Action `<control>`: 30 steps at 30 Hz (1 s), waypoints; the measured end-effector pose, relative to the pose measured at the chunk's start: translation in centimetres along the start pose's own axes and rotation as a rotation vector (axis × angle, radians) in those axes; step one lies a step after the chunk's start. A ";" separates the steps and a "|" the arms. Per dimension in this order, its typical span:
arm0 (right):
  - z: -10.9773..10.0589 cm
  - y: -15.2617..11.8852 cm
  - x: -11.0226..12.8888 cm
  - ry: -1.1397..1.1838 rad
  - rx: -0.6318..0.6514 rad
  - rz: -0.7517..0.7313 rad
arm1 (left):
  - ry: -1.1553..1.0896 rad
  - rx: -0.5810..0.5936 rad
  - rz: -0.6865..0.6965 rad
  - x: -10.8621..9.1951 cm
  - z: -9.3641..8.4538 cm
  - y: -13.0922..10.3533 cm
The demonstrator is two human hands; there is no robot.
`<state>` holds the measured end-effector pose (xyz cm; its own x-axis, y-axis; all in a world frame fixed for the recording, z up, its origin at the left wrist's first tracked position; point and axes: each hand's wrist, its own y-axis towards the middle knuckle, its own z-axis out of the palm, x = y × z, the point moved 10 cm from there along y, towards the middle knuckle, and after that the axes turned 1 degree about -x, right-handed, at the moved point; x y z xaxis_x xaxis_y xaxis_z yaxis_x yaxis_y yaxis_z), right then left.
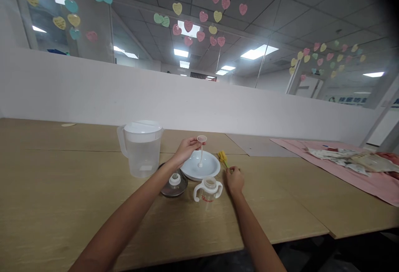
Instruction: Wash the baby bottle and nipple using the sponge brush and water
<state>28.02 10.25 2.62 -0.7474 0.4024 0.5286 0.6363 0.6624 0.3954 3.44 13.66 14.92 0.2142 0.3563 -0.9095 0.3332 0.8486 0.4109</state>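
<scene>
My left hand [186,150] is closed on the top of a bottle straw [201,155], which has a clear ring at its upper end and a white weighted tip below. The straw hangs upright over a white bowl [214,167], its tip low in the bowl. To the bowl's right, my right hand [234,179] grips the thin green handle of a yellow sponge brush [222,157], head pointing up and away. Between my forearms stands a clear baby bottle [208,195] with two white handles and an uncovered mouth. A white bottle cap [175,179] sits on a dark round plate [174,191].
A translucent lidded pitcher [145,157] stands left of the bowl on the wooden table [62,189]. Far right, a pink cloth [293,147] bears packets and papers. A white partition [187,105] with glass above closes the table's back.
</scene>
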 end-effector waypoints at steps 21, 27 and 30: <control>1.4 0.1 -0.6 -0.082 0.117 0.002 | -0.074 0.274 -0.091 -2.7 3.6 -2.6; 1.4 0.0 -0.6 -0.095 0.110 -0.002 | 0.053 0.451 -0.131 -2.3 5.6 -4.1; 1.3 0.0 -0.5 -0.095 0.112 -0.010 | 0.220 0.583 -0.144 -1.5 6.6 -4.9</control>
<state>28.11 10.87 1.37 -0.7718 0.4499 0.4493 0.6073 0.7309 0.3113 7.58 6.35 14.71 -0.0429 0.3790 -0.9244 0.8028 0.5639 0.1939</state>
